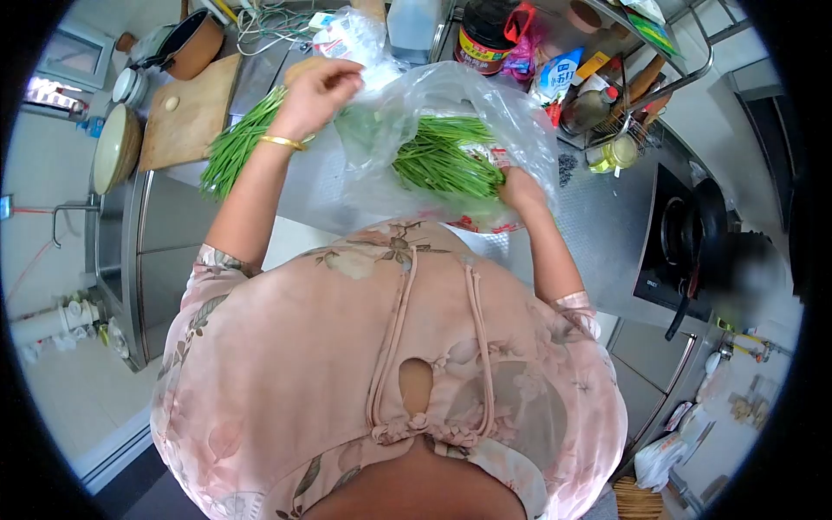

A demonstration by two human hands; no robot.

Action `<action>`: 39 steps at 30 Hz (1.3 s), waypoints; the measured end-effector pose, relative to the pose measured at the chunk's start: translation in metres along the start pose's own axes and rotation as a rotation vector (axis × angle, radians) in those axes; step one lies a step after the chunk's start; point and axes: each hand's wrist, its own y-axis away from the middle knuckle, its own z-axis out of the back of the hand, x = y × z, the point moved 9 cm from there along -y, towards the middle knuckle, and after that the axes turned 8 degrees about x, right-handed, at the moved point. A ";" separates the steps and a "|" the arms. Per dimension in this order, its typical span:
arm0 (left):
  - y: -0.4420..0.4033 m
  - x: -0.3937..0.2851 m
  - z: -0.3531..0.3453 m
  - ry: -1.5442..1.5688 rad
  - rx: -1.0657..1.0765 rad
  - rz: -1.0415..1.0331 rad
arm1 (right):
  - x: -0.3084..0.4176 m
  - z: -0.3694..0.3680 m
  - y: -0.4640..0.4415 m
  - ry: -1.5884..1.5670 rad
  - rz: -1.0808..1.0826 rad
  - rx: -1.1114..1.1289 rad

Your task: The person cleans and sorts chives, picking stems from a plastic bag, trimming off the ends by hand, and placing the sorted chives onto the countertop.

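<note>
A bundle of long green garlic chives (442, 160) lies inside a clear plastic bag (524, 113) with red print, its mouth spread wide. My right hand (522, 189) is closed around the right end of this bundle, its fingertips partly hidden. My left hand (319, 97) is raised at the bag's left side, with a gold bangle (283, 141) at the wrist. Its fingers are curled together, and whatever they pinch cannot be made out. Beneath the left forearm, a second bunch of garlic chives (234, 156) rests on the metal counter beside the cutting board.
On the left stand a wooden cutting board (186, 113) with a small pale bulb, a pot (192, 48) and a large bowl (117, 149). Jars and packets, including a dark jar (485, 39), line the back. A black cooktop (667, 230) holding a pan is at right.
</note>
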 end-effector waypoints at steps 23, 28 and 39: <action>0.013 -0.186 -0.090 -0.547 0.201 -0.614 | 0.111 0.137 0.117 -0.838 0.709 0.296; 0.003 -0.173 -0.069 -0.624 0.170 -0.522 | 0.089 0.147 0.116 -0.818 0.623 0.237; -0.034 -0.111 -0.038 0.777 0.256 0.282 | 0.078 0.162 0.118 -1.457 0.823 0.264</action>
